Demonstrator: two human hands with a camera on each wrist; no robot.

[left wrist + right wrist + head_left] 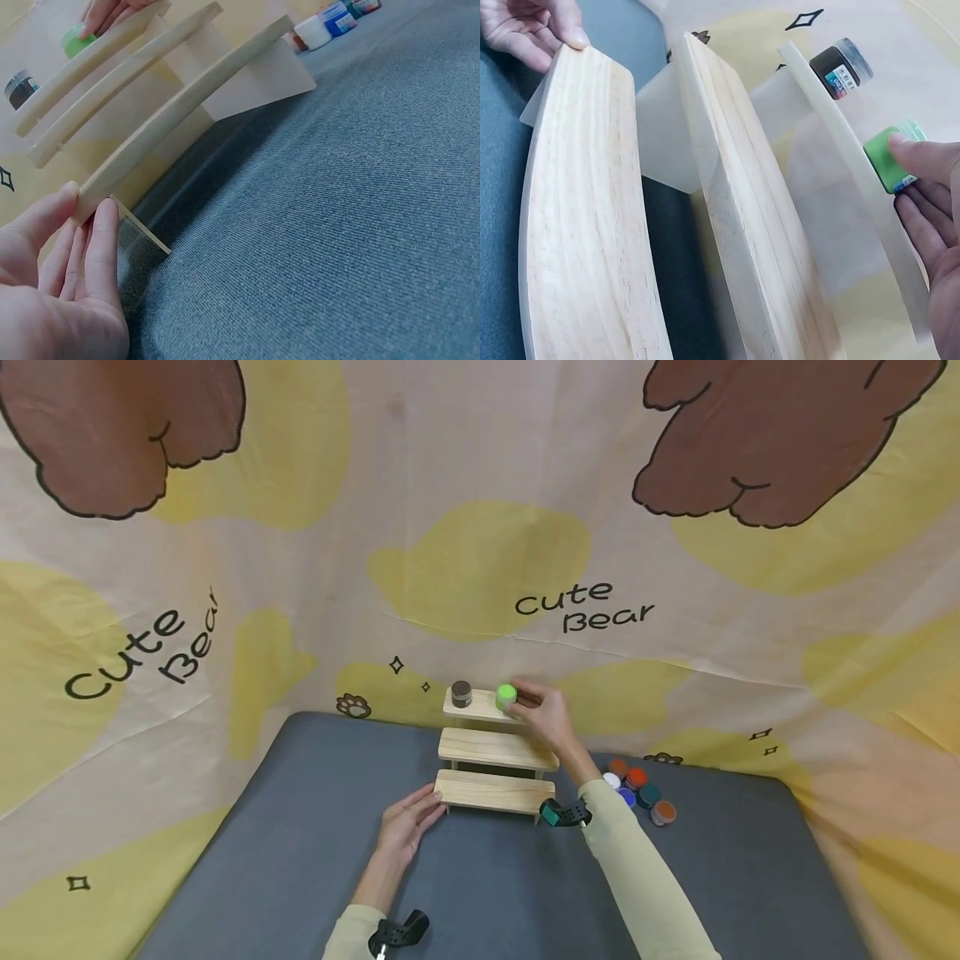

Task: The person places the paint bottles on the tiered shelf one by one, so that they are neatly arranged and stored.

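- Right hand (546, 714) pinches green paint jar (506, 697) at the top board (481, 704) of the 3-tier wooden stand (491, 747).
- Black paint jar (461, 694): near that board's left edge.
- Left hand (403, 828) pinches the bottom board's (495, 791) left edge.

Green jar (506, 695), pale wood-grained stand (498, 748)

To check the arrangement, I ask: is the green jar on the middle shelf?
No, the right hand holds the green jar at the top shelf.
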